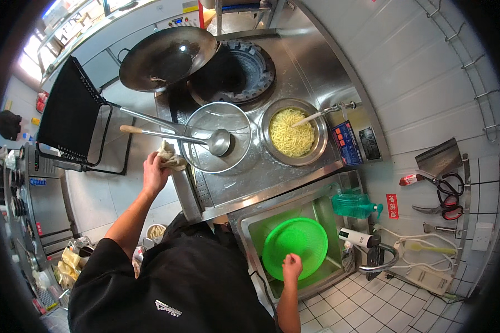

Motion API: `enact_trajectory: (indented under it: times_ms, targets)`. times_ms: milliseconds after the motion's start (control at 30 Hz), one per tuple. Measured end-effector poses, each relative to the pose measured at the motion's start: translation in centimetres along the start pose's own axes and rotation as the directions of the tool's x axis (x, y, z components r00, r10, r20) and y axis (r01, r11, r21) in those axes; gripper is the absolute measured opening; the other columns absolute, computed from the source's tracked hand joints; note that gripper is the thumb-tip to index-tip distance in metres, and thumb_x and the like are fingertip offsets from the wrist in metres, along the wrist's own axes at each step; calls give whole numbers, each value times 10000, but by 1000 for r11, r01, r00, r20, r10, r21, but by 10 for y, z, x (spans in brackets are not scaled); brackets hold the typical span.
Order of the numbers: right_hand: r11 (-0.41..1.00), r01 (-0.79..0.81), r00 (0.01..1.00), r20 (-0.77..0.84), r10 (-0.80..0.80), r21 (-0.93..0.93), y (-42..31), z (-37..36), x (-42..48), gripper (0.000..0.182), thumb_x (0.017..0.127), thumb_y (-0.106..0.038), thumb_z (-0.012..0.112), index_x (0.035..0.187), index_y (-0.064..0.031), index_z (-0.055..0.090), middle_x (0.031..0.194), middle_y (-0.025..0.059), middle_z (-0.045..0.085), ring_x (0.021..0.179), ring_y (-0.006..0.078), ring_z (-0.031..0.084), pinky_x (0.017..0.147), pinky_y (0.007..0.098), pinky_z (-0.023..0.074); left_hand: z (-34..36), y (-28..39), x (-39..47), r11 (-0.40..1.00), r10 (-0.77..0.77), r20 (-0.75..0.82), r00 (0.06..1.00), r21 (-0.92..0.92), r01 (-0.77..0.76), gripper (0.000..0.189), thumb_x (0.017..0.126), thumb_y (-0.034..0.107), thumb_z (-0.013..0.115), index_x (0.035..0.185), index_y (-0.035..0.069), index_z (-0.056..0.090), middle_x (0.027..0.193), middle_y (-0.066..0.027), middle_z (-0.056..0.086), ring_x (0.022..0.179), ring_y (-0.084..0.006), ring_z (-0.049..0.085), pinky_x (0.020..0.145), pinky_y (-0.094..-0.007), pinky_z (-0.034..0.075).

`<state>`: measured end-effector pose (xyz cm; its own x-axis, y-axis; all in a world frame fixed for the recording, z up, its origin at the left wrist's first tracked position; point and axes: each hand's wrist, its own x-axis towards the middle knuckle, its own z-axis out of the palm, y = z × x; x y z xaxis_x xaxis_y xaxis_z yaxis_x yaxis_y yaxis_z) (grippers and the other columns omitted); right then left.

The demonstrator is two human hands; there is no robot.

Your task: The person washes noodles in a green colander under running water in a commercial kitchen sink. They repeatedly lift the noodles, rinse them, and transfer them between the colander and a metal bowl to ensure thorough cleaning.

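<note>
My left hand (154, 172) grips a crumpled pale cloth (171, 157) at the front-left edge of the steel stove counter (250, 183). Just beyond the cloth lies a large round long-handled strainer (239, 145), with a wooden-ended steel ladle (219, 142) resting across it. To its right, yellow noodles (292, 133) fill a round metal pot (264, 133), and a tap spout (312, 118) reaches over them. My right hand (292, 265) is over the near side of a bright green plastic colander (293, 237) in the sink (250, 224). Its fingers are curled, and nothing shows in them.
A dark wok (166, 60) sits tilted beside the burner ring (254, 70). A black folding panel (68, 116) stands left. At the sink are a green pump bottle (352, 205) and a curved faucet (393, 254). A cleaver (437, 157) and scissors (448, 187) hang on the right wall.
</note>
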<state>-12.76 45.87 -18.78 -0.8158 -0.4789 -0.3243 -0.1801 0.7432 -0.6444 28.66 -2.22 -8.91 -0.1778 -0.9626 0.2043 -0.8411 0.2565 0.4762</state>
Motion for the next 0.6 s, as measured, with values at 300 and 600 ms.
enact_trajectory:
  times_ms: [300, 600]
  targets:
    - [897, 419, 896, 225, -382, -144, -247, 14, 32, 221, 871, -149, 692, 1033, -7, 643, 937, 144, 681, 800, 244, 670, 719, 342, 546, 69, 2, 21, 967, -213, -52, 976, 130, 218, 324, 736, 210, 703, 982, 41, 576, 1187, -187, 514, 1092, -382, 450, 947, -464, 374]
    - [770, 588, 799, 322, -507, -246, -377, 72, 108, 333, 871, -136, 651, 1188, -58, 590, 1155, 181, 608, 1068, 398, 586, 878, 440, 505, 86, 20, 19, 936, -342, -158, 926, 33, 351, 378, 750, 171, 665, 1066, 9, 533, 1314, -212, 427, 1171, -435, 364, 1034, -520, 317]
